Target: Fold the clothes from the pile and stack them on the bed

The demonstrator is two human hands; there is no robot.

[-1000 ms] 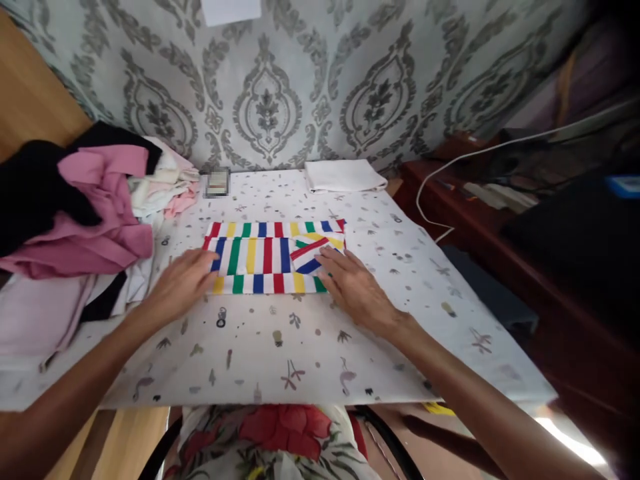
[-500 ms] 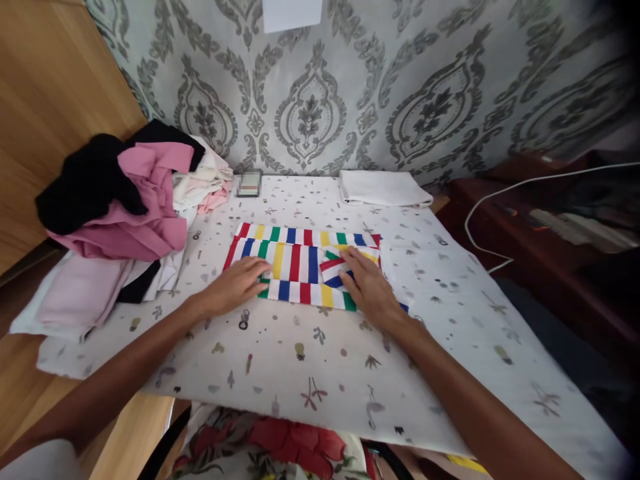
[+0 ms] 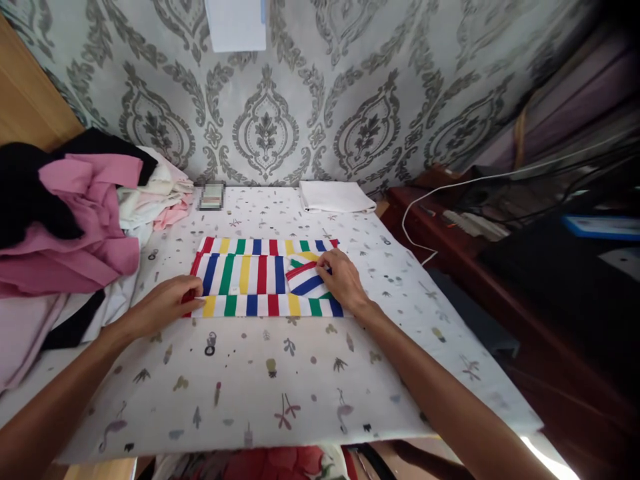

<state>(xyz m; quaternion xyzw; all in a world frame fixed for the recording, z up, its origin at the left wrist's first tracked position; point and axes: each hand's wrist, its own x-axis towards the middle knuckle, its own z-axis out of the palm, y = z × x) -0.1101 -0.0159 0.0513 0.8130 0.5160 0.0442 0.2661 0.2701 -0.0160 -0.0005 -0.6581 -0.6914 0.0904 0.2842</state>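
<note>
A folded striped cloth (image 3: 235,273), white with red, blue, green and yellow bands, lies flat on the table. Its long sides are turned inward, and a slanted striped flap (image 3: 305,280) rests over its right part. At the cloth's lower left corner, my left hand (image 3: 167,303) is closed, thumb and fingers pinching the edge. My right hand (image 3: 343,277) is closed too, its thumb and fingertips pinching the fabric at the flap's right side. Its palm hides part of the cloth's right end.
A heap of pink, black and white clothes (image 3: 95,200) sits on the left. Toward the patterned wall lie a folded white cloth (image 3: 337,197) and a small blurred item (image 3: 213,197). A white cable (image 3: 407,220) runs over dark red furniture (image 3: 450,233) on the right.
My left hand has gone from resting on the cloth to pinching its left corner. My right hand's fingers have drawn together at the flap. The view has swung right.
</note>
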